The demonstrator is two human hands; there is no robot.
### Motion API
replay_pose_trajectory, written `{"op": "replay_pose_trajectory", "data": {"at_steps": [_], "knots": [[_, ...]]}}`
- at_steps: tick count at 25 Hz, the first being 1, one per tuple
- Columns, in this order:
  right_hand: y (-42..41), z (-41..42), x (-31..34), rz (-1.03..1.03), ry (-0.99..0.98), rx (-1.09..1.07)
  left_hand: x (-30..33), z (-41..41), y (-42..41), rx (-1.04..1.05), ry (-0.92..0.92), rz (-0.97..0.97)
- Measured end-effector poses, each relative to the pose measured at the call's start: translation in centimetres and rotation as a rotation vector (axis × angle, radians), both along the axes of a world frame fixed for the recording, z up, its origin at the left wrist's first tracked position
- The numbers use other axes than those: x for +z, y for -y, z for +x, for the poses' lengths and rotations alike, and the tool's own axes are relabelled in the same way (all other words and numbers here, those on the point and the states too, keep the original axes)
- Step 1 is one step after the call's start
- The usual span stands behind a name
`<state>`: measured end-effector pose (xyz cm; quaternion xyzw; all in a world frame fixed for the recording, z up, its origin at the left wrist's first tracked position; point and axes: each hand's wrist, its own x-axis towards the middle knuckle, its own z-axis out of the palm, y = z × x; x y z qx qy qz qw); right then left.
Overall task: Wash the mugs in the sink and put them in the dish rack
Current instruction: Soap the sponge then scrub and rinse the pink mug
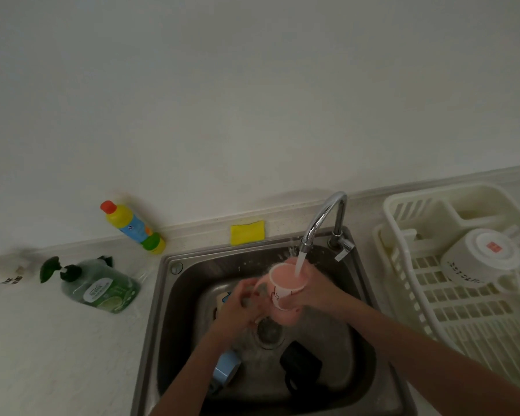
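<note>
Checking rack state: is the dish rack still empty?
No, one white mug already lies upside down in the dish rack, right of the sink.

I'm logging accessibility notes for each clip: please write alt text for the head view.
Two bare hands hold a pink mug under the running faucet above a steel sink, where a blue mug and a black mug lie. A white mug sits upside down in the white dish rack at right.

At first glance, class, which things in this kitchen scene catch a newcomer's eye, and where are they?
The pink mug, held over the sink by the right hand, with water streaming in from the faucet. Then the yellow sponge on the ledge behind the sink, and a white mug upside down in the dish rack at right.
</note>
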<state>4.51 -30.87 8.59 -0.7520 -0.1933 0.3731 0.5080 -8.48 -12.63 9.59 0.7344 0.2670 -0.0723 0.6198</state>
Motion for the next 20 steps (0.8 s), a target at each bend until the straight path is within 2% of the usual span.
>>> {"op": "replay_pose_trajectory", "data": {"at_steps": [2, 6, 8, 11, 15, 20], "knots": [[0.5, 0.6, 0.7, 0.047, -0.017, 0.066, 0.8, 0.8, -0.9, -0.063, -0.020, -0.067], [2.4, 2.0, 2.7, 0.093, -0.063, 0.154, 1.0, 2.6, -0.2, -0.196, -0.068, -0.324], [3.7, 2.6, 3.2, 0.099, -0.106, 0.176, 0.7, 3.4, 0.8, -0.282, -0.060, -0.366], [6.2, 2.8, 3.2, 0.122, -0.174, 0.132, 0.3, 4.5, 2.6, -0.389, -0.023, -0.264], [7.7, 2.1, 2.7, 0.129, -0.172, 0.041, 0.5, 5.5, 4.3, -0.385, 0.049, 0.013], [5.3, 0.9, 2.1, 0.169, -0.062, -0.058, 0.8, 4.7, 2.5, -0.351, 0.090, 0.085]]}}
